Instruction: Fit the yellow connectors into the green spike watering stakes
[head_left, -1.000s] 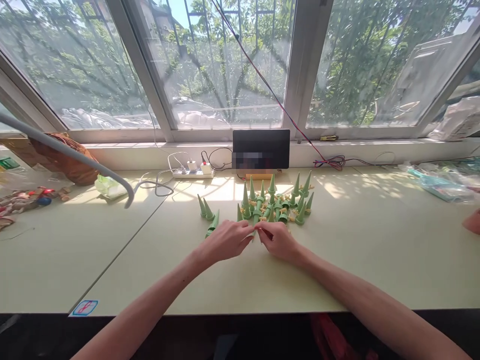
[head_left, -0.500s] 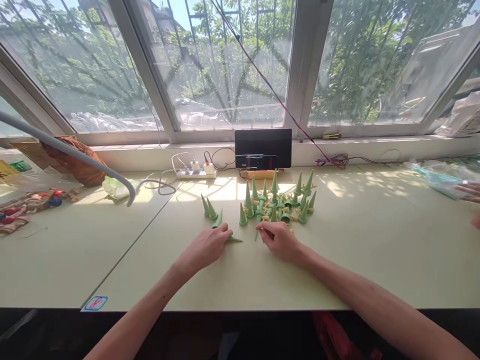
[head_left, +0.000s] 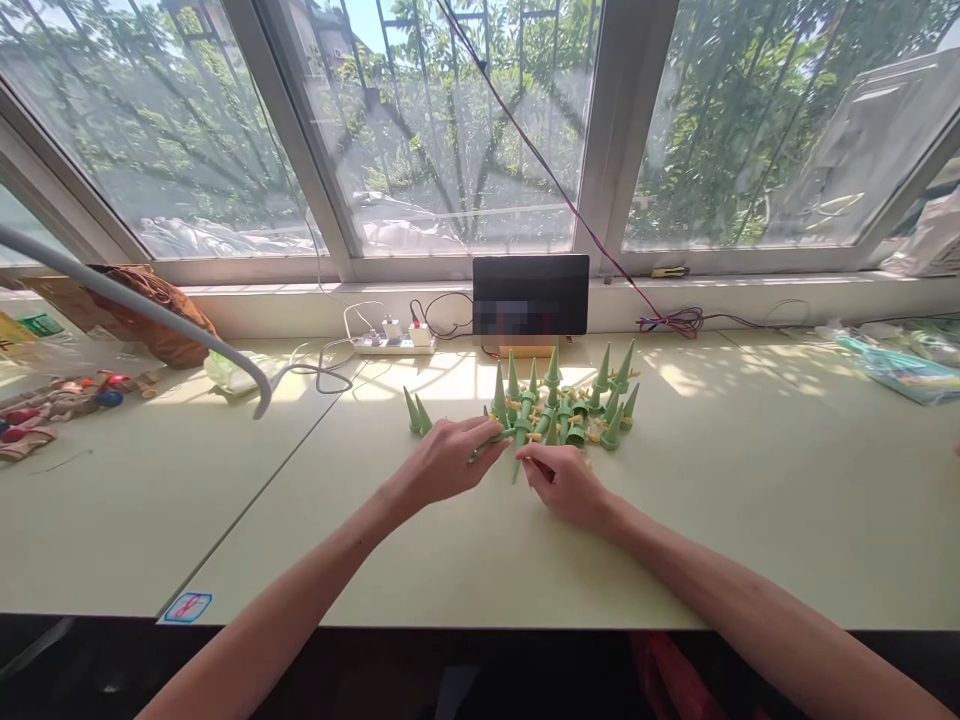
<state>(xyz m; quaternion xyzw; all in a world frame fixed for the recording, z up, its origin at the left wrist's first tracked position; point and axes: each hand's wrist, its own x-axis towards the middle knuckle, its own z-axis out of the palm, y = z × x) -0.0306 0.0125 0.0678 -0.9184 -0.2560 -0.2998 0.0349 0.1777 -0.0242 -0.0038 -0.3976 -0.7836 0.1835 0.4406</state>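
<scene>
My left hand [head_left: 454,462] is closed around a slim green cone-shaped spike [head_left: 495,437], much of it hidden by the fingers. Its pointed end lies toward the cluster. My right hand [head_left: 559,478] rests on the table with thumb and forefinger pinched together; what they hold, if anything, I cannot make out. Just left of those fingertips a green spike [head_left: 516,468] points toward me. Beyond both hands stands a cluster of green plastic spikes [head_left: 553,372], several upright and some lying, with small yellow pieces among them. Two more spikes [head_left: 412,410] stand left, behind my left hand.
A black tablet [head_left: 531,290] leans on a stand behind the cluster. Left of it sit a power strip [head_left: 394,344] and cables. A grey curved tube [head_left: 187,325] crosses the left side above wooden beaded items [head_left: 75,400]. Plastic packages [head_left: 907,365] lie far right.
My left hand has moved right and slightly away from me, toward the cluster, with a spike in it. My right hand stays nearly in place. Another person's hand at the right edge has mostly left view.
</scene>
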